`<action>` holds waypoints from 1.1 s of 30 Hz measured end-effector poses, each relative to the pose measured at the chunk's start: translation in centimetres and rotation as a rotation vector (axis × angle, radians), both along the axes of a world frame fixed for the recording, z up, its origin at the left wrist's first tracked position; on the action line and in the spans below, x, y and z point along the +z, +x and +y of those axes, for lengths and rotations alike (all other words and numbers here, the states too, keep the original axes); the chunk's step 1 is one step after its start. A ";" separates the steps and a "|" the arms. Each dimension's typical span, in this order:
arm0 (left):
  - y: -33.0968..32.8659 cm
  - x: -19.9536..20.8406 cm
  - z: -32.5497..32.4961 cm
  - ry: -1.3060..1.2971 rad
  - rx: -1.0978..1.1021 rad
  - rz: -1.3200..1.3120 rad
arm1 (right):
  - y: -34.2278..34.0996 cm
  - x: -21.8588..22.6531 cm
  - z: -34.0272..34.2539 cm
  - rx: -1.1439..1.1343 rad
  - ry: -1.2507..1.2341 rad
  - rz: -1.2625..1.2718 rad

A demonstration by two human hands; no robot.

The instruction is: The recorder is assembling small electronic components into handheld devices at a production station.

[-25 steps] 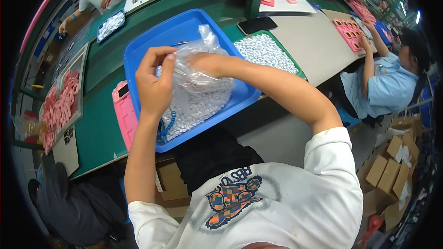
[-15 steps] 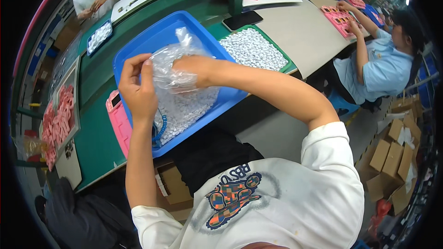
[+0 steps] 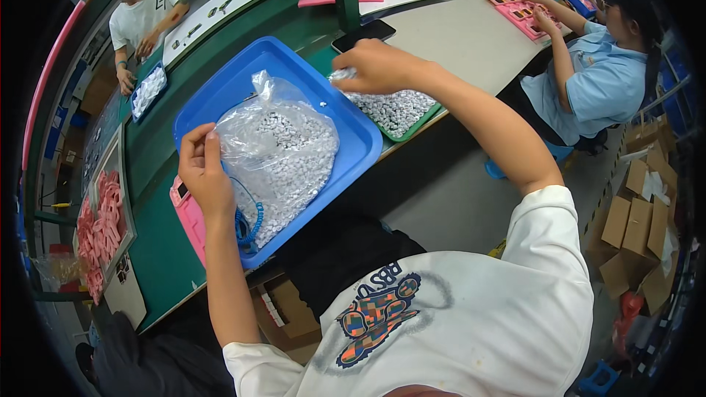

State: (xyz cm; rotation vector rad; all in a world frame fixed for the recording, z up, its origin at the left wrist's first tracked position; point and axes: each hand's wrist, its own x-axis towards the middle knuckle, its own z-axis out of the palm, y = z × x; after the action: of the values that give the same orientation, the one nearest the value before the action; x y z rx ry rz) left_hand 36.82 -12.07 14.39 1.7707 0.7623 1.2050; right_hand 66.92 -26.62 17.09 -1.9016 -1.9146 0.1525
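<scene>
A large blue tray (image 3: 357,132) lies in front of me with a clear plastic bag (image 3: 239,129) in it, filled with small white pieces (image 3: 294,169). My left hand (image 3: 207,176) pinches the bag's edge at the tray's left side. To the right, my right hand (image 3: 382,66) is above a green tray (image 3: 413,131) of similar white pieces. Its fingers are closed round a clump of white pieces (image 3: 344,75); how many is hidden. A blue coiled cord (image 3: 254,224) hangs by my left wrist into the blue tray.
A black phone (image 3: 364,35) lies behind the green tray. A pink tray (image 3: 193,224) sits partly under the blue tray's left side. Pink parts (image 3: 103,213) fill a tray at far left. One person (image 3: 607,77) works at right, another (image 3: 147,18) across the table.
My right hand has come out of the bag and moved right, over the green tray, with white pieces in it. My left hand still holds the bag.
</scene>
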 end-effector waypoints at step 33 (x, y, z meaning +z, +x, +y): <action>-0.9 0.1 -0.6 0.072 0.009 -0.013 | 6.2 -9.1 -1.4 -0.107 0.212 0.068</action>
State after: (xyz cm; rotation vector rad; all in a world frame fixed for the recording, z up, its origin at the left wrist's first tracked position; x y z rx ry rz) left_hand 35.89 -12.63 14.49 1.8178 0.7280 1.2636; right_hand 73.10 -28.04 8.00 -1.8273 -1.7073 -0.0178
